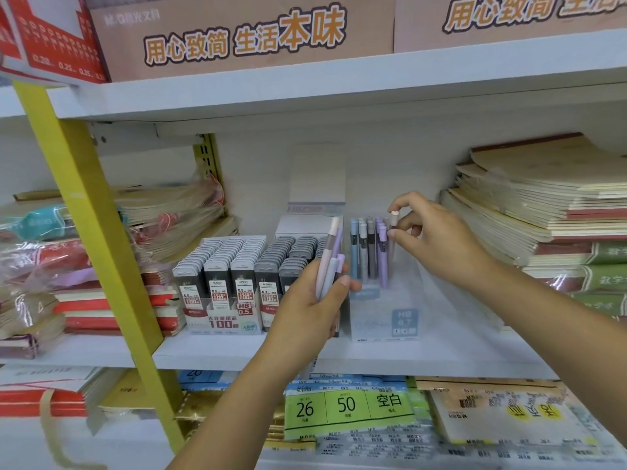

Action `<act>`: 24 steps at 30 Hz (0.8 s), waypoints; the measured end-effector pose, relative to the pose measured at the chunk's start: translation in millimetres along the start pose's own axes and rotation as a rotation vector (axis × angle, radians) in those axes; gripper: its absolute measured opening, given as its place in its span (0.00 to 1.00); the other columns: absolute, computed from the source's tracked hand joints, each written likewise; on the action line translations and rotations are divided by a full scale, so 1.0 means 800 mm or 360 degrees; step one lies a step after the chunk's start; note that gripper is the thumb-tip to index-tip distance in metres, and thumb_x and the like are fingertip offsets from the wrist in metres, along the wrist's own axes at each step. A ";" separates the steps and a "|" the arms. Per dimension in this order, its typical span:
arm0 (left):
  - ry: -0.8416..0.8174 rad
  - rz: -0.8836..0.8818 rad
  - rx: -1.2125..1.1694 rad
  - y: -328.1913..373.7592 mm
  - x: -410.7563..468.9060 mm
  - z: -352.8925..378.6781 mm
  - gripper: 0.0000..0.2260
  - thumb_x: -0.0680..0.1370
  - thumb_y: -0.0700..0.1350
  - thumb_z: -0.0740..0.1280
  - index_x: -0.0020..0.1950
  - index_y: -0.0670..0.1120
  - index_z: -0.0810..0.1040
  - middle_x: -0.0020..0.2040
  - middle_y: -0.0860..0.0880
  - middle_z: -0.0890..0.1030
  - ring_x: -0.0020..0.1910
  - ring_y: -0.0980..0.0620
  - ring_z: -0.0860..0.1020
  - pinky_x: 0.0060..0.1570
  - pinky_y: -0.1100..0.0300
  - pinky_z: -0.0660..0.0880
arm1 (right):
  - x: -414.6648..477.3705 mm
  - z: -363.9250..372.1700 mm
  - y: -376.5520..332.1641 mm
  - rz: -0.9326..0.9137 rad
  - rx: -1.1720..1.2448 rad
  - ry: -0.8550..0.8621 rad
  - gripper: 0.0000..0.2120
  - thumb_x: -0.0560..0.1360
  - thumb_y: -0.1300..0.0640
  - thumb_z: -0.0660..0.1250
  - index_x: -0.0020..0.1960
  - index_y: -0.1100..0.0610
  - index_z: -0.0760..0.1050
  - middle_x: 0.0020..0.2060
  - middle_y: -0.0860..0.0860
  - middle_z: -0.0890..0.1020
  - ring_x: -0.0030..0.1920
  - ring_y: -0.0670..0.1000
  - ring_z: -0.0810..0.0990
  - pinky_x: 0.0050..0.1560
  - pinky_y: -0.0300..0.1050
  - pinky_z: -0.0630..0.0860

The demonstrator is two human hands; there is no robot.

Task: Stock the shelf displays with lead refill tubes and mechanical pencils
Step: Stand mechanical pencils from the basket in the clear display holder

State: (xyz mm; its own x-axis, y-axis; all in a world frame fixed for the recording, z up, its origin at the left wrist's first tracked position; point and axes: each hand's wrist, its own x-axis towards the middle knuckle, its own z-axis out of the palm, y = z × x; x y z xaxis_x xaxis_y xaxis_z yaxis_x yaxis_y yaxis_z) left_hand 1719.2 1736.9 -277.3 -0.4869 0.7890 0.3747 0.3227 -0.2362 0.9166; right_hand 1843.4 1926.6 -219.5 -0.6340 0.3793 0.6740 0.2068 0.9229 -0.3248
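notebook stacks (543, 205) flank pencil display box (385, 313), lead tubes (234, 266).

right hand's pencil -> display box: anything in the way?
Nothing visible. The right hand pinches the pencil by its top, upright over the box's right part, beside the standing pencils. The left hand holds its bundle at the box's left front, off that path.

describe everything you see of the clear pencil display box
The pencil display box is clear frosted plastic with a pale blue front marked HB 0.7. It stands upright on the white shelf, right of the lead refill trays. Blue, grey and purple pencils stand in it. The right hand pinches another at its right side; the left hand, gripping more, covers its left edge.
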 end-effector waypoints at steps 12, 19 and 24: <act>-0.0033 -0.0067 -0.0044 0.002 0.002 -0.003 0.07 0.83 0.46 0.63 0.58 0.55 0.76 0.46 0.53 0.85 0.25 0.58 0.69 0.24 0.66 0.68 | 0.009 0.003 0.005 -0.0085 -0.0342 0.0071 0.10 0.76 0.54 0.69 0.56 0.54 0.79 0.45 0.51 0.81 0.49 0.48 0.69 0.43 0.40 0.62; -0.0043 -0.0174 -0.0233 0.006 -0.001 -0.007 0.09 0.82 0.47 0.65 0.50 0.59 0.83 0.51 0.41 0.84 0.29 0.57 0.71 0.27 0.65 0.69 | 0.008 -0.002 0.002 0.0070 -0.0481 0.0012 0.11 0.78 0.56 0.65 0.59 0.54 0.81 0.49 0.54 0.74 0.56 0.56 0.68 0.52 0.40 0.60; -0.0158 -0.0196 -0.0382 0.007 -0.006 -0.013 0.08 0.81 0.48 0.67 0.58 0.48 0.80 0.51 0.45 0.87 0.30 0.57 0.73 0.29 0.66 0.71 | -0.018 -0.014 -0.044 0.0042 0.0175 0.0250 0.07 0.77 0.58 0.66 0.49 0.51 0.82 0.41 0.43 0.77 0.45 0.40 0.73 0.45 0.32 0.65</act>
State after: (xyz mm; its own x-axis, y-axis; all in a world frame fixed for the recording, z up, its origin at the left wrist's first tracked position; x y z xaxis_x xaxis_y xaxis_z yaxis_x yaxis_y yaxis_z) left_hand 1714.6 1726.2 -272.6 -0.4248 0.8689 0.2541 0.0588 -0.2536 0.9655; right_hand 1853.5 1889.6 -210.8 -0.5037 0.4170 0.7566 0.1340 0.9029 -0.4084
